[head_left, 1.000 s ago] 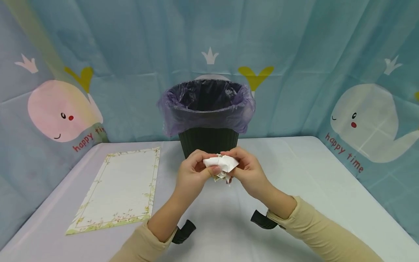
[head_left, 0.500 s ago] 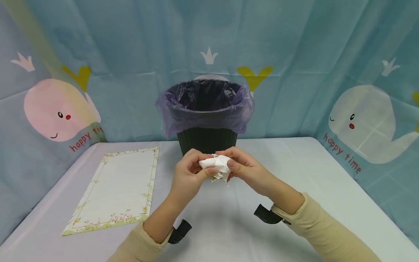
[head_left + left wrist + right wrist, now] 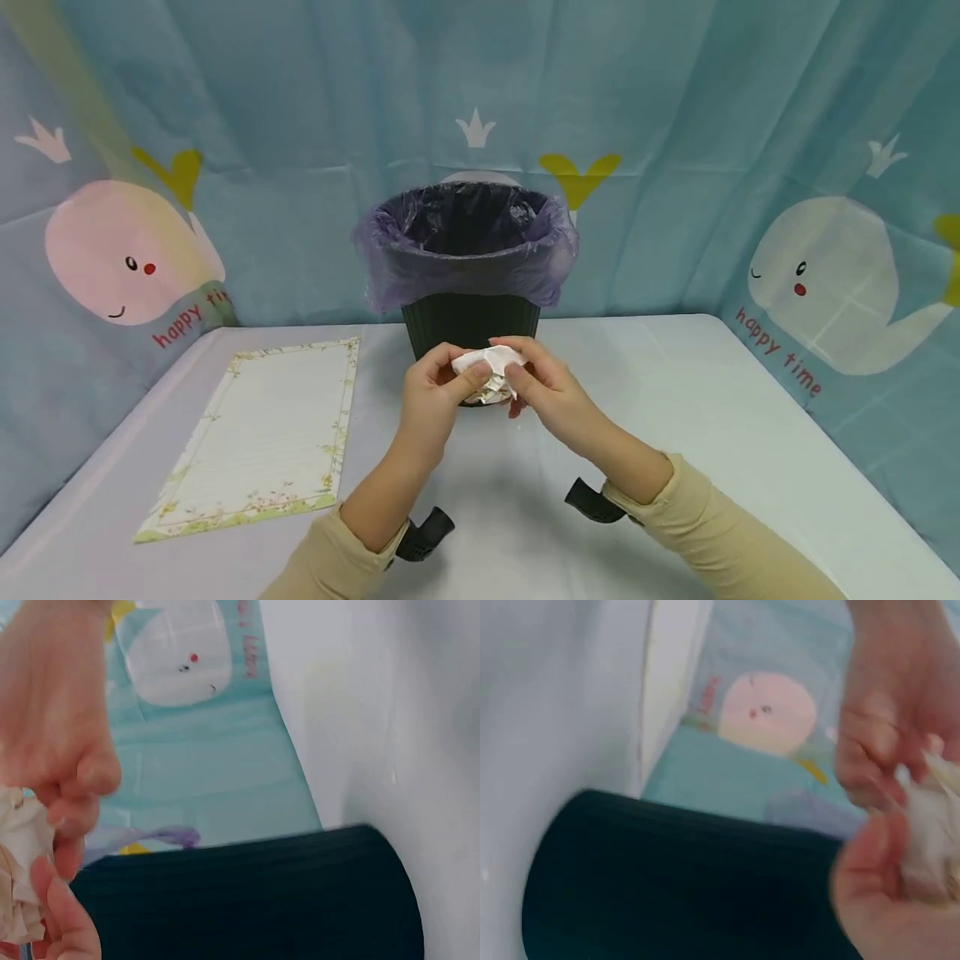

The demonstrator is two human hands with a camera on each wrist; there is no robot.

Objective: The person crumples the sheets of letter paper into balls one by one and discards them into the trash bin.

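Observation:
A crumpled sheet of white paper point(image 3: 491, 367) is held between both hands in the head view, just in front of the bin. My left hand point(image 3: 435, 400) pinches its left side, thumb on the near face. On the other side my right hand point(image 3: 558, 404) grips it with curled fingers and thumb. The creased paper point(image 3: 19, 859) shows at the left edge of the left wrist view. In the right wrist view the paper point(image 3: 930, 840) is blurred at the right edge. Part of it is hidden behind the fingers.
A dark bin point(image 3: 472, 321) with a purple bag point(image 3: 465, 275) over its rim stands at the back middle of the white table point(image 3: 675, 400). Flat on the left lies bordered writing paper point(image 3: 258, 433). A blue printed curtain point(image 3: 300, 125) surrounds the table's back and sides.
Both hands keep working the paper, turning and squeezing it; its creases and the thumbs' places differ. The hands have shifted slightly left in the head view, along with the whole scene.

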